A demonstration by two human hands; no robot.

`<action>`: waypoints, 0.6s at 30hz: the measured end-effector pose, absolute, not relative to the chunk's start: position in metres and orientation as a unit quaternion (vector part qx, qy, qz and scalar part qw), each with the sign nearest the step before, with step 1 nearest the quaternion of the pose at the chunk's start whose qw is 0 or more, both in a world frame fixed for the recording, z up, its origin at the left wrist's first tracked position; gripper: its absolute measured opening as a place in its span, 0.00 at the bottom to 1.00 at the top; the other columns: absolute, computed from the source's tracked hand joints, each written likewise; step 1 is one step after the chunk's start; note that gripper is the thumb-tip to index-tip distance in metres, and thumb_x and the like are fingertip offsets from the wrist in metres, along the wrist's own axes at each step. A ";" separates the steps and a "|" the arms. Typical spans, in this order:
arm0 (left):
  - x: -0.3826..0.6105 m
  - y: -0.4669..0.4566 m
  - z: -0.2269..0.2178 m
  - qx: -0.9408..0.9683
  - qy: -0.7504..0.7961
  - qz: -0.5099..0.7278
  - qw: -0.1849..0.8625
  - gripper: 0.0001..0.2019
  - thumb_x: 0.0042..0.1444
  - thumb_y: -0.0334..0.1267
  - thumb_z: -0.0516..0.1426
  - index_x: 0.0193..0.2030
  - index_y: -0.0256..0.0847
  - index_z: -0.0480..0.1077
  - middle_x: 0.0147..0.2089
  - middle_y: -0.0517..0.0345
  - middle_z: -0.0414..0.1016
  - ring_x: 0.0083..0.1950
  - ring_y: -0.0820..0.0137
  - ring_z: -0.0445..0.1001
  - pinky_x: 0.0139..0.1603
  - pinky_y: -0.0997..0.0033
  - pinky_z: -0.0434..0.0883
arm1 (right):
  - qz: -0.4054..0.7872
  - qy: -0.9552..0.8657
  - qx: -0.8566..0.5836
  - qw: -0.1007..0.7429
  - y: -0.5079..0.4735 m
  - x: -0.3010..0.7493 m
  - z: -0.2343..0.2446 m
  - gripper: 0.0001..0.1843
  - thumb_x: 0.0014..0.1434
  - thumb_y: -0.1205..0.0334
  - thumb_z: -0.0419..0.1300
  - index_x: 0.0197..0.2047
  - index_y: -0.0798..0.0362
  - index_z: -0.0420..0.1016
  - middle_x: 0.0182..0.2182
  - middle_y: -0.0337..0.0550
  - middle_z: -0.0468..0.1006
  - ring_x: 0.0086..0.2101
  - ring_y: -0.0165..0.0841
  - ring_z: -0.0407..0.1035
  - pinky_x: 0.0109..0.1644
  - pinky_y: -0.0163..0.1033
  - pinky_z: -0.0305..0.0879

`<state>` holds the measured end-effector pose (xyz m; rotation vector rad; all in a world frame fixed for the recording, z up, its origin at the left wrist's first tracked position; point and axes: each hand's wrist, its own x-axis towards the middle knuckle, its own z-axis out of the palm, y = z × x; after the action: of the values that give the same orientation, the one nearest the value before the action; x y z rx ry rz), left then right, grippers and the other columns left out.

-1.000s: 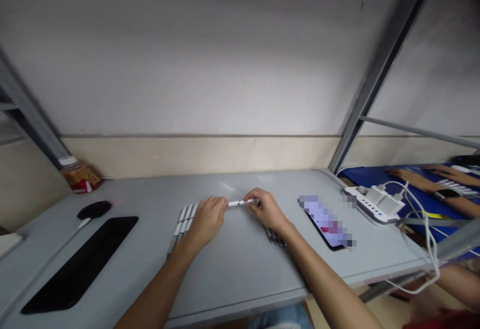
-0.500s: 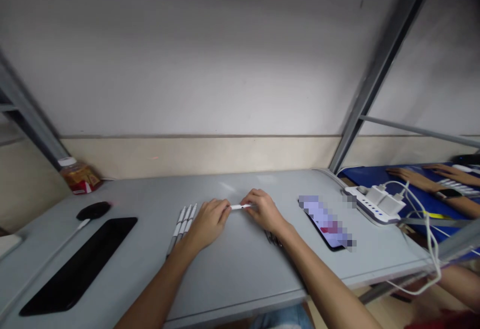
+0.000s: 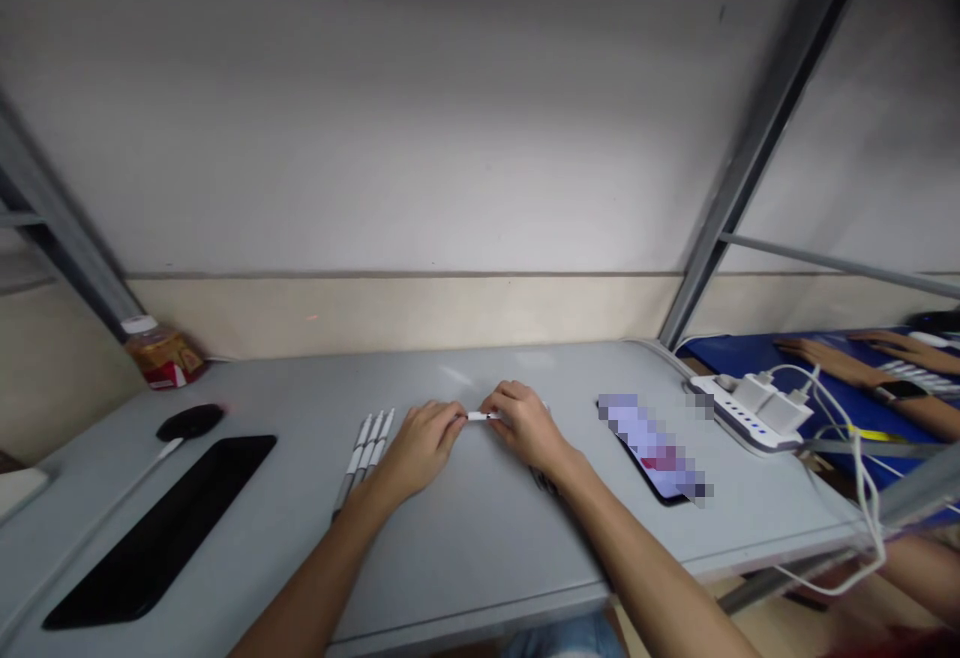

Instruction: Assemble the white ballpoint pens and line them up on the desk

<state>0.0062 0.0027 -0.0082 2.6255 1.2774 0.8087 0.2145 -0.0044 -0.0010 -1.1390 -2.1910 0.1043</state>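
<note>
A slim white pen [image 3: 477, 416] lies level between my two hands, just above the grey desk. My left hand [image 3: 422, 446] pinches its left end with closed fingers, and my right hand [image 3: 525, 428] pinches the other end. A small dark part of the pen shows at my right fingertips; both ends are covered by fingers. Left of my left hand, several white pens with grey lower parts [image 3: 369, 443] lie side by side, partly behind my forearm. Under my right wrist, dark slender pieces [image 3: 541, 479] are mostly hidden.
On the desk's right are a lit phone [image 3: 649, 448] and a white power strip [image 3: 750, 413] with cables. A black phone-like slab [image 3: 169, 528], round black charger [image 3: 190, 423] and bottle [image 3: 163, 353] are on the left. Another person's hands [image 3: 825, 358] rest on a blue table.
The fingers of my right hand have closed over the thin end of the pen that showed before. My hands sit slightly nearer each other.
</note>
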 end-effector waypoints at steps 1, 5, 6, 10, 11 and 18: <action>0.006 0.003 -0.008 0.864 0.418 0.274 0.062 0.13 0.66 0.42 0.46 0.44 0.46 0.71 0.40 0.58 0.76 0.42 0.66 0.71 0.45 0.65 0.64 | 0.032 -0.835 -0.442 0.327 -0.004 0.215 -0.001 0.14 0.54 0.77 0.58 0.41 0.52 0.75 0.37 0.44 0.74 0.40 0.35 0.66 0.43 0.37 0.60; 0.005 0.007 -0.009 0.864 0.407 0.286 0.078 0.15 0.66 0.41 0.46 0.54 0.51 0.69 0.45 0.59 0.77 0.46 0.67 0.72 0.49 0.65 0.66 | 0.020 -0.813 -0.480 0.329 -0.005 0.219 0.003 0.16 0.55 0.77 0.56 0.43 0.51 0.76 0.37 0.45 0.74 0.40 0.35 0.66 0.44 0.38 0.60; 0.005 0.008 -0.010 0.862 0.408 0.290 0.082 0.16 0.66 0.40 0.46 0.55 0.51 0.69 0.45 0.59 0.77 0.46 0.67 0.72 0.49 0.65 0.66 | 0.023 -0.807 -0.488 0.333 -0.004 0.220 0.003 0.16 0.56 0.77 0.55 0.43 0.51 0.76 0.37 0.45 0.74 0.40 0.35 0.66 0.44 0.38 0.60; 0.003 0.011 -0.010 0.838 0.429 0.324 0.089 0.15 0.66 0.40 0.46 0.51 0.47 0.71 0.46 0.58 0.78 0.46 0.67 0.73 0.50 0.66 0.67 | 0.066 -0.772 -0.498 0.390 -0.001 0.225 0.002 0.15 0.56 0.76 0.55 0.43 0.52 0.76 0.38 0.45 0.75 0.40 0.35 0.67 0.45 0.37 0.62; 0.002 0.012 -0.010 0.832 0.434 0.334 0.086 0.15 0.66 0.40 0.46 0.50 0.46 0.71 0.47 0.58 0.77 0.47 0.67 0.73 0.50 0.66 0.67 | 0.084 -0.759 -0.498 0.412 0.000 0.226 0.001 0.15 0.57 0.74 0.55 0.45 0.52 0.75 0.38 0.44 0.76 0.40 0.34 0.68 0.45 0.37 0.63; 0.001 0.011 -0.008 0.826 0.446 0.337 0.071 0.14 0.66 0.40 0.46 0.50 0.45 0.69 0.47 0.58 0.77 0.47 0.67 0.73 0.49 0.66 0.67 | 0.110 -0.744 -0.487 0.444 0.001 0.225 -0.001 0.20 0.61 0.73 0.49 0.54 0.52 0.70 0.42 0.45 0.76 0.41 0.33 0.69 0.46 0.37 0.63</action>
<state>0.0008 0.0109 -0.0077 2.4856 1.3411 1.0126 0.2248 0.0012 -0.0009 -1.2081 -1.8435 0.2733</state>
